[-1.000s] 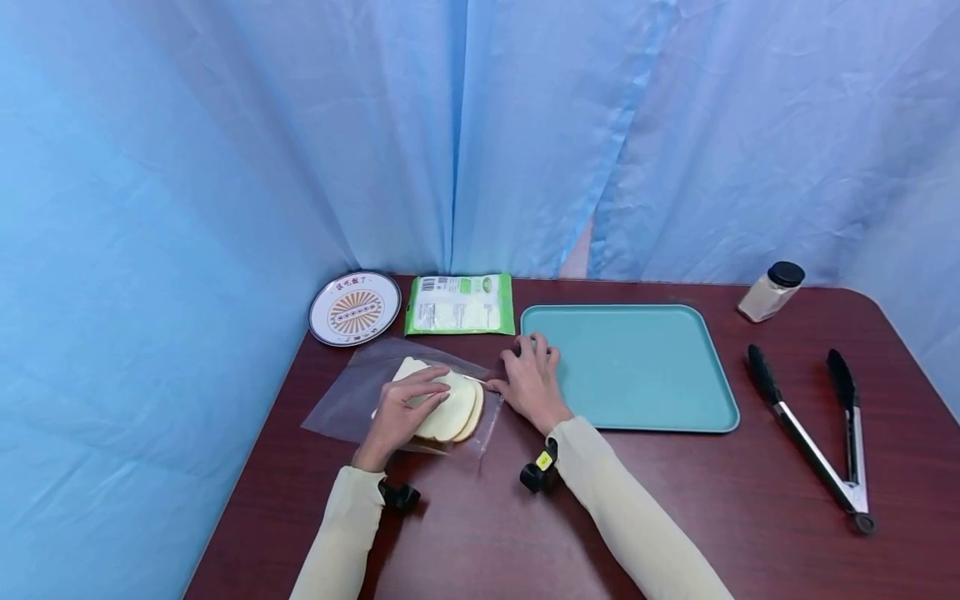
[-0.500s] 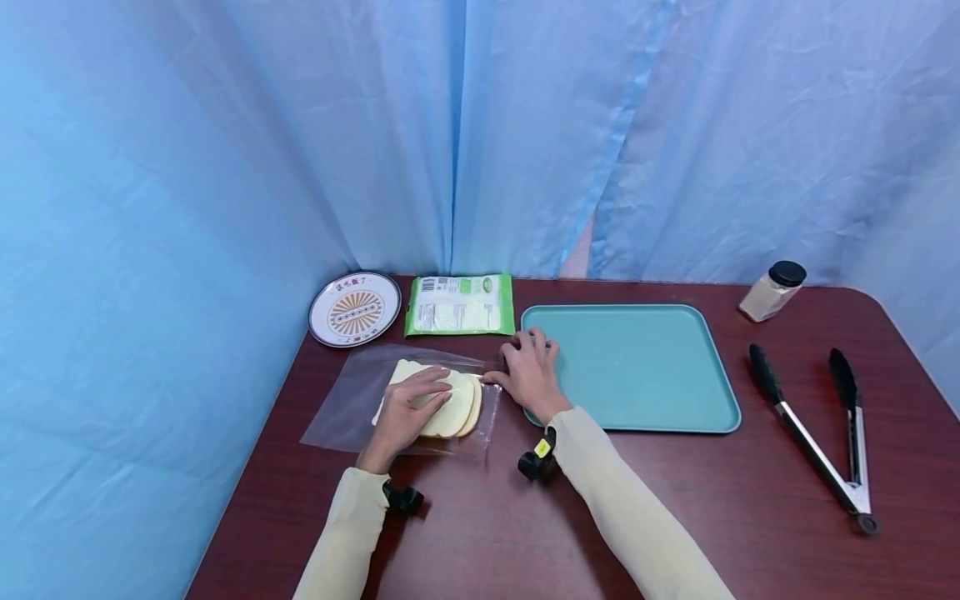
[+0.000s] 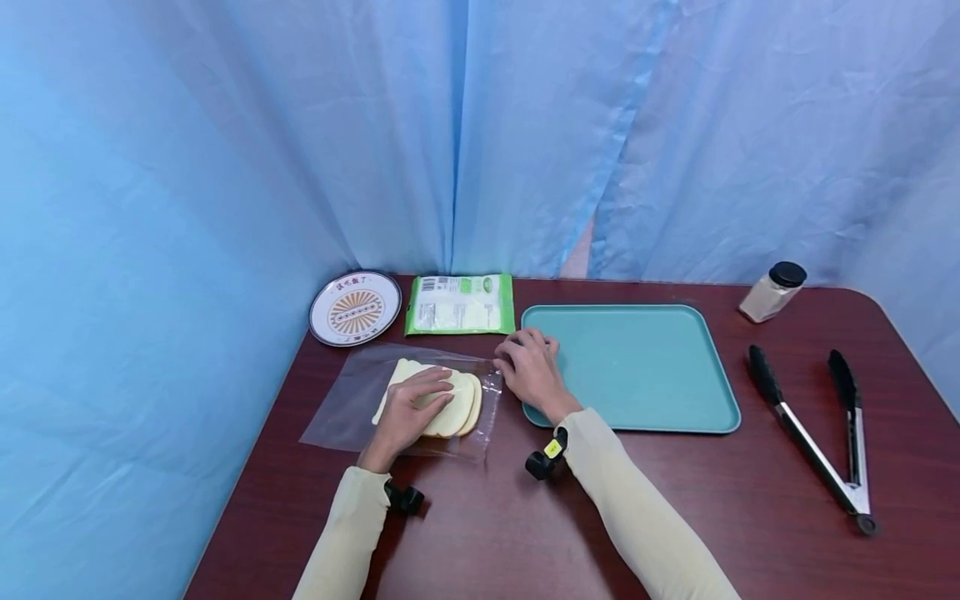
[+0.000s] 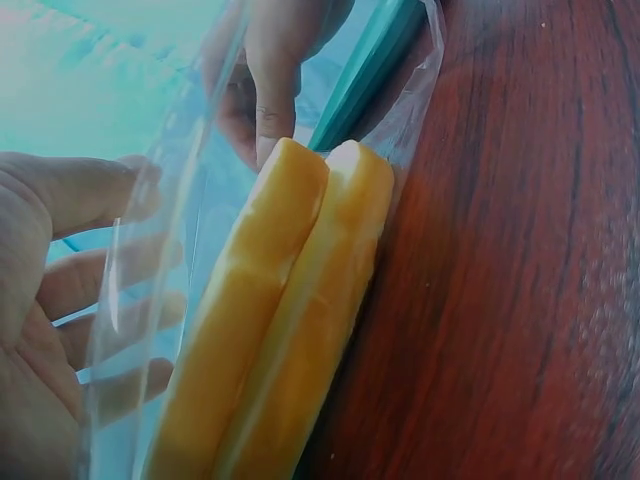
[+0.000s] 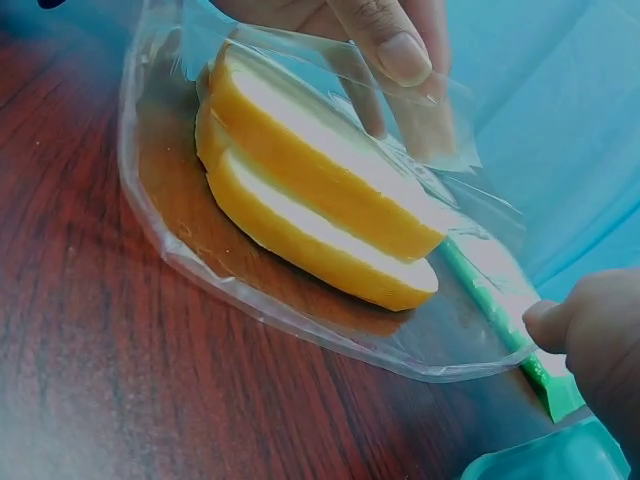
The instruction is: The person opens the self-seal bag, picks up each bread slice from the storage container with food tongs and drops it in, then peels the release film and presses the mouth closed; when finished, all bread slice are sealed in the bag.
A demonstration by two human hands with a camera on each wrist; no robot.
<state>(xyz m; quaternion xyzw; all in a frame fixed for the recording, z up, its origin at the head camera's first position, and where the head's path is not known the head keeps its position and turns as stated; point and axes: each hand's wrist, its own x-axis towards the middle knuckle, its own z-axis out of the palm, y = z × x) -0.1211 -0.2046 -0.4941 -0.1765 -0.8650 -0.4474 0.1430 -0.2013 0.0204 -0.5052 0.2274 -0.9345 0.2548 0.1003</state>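
Slices of bread [image 3: 450,417] lie in a clear plastic bag [image 3: 333,412] on the table; in the left wrist view two thick bread slices [image 4: 245,330] show side by side. My left hand [image 3: 405,408] is over the bread. It holds the bag's upper film, with the thumb [image 5: 400,55] on one side and the fingers seen through the plastic. My right hand [image 3: 531,367] pinches the bag's far right corner, beside the tray. Its thumb [image 5: 555,325] meets the bag's edge, while its other fingers are hidden in the right wrist view.
A teal tray [image 3: 630,367] sits right of the bag. Behind are a white patterned plate [image 3: 356,312] and a green-and-white packet [image 3: 459,304]. At the right stand a black-lidded jar [image 3: 772,292] and spread tongs [image 3: 813,454]. Blue curtains [image 3: 360,133] border the table.
The right thumb has drawn back slightly from the bread toward the bag's right corner. The bag's right end has shifted a little; the left hand stays nearly still.
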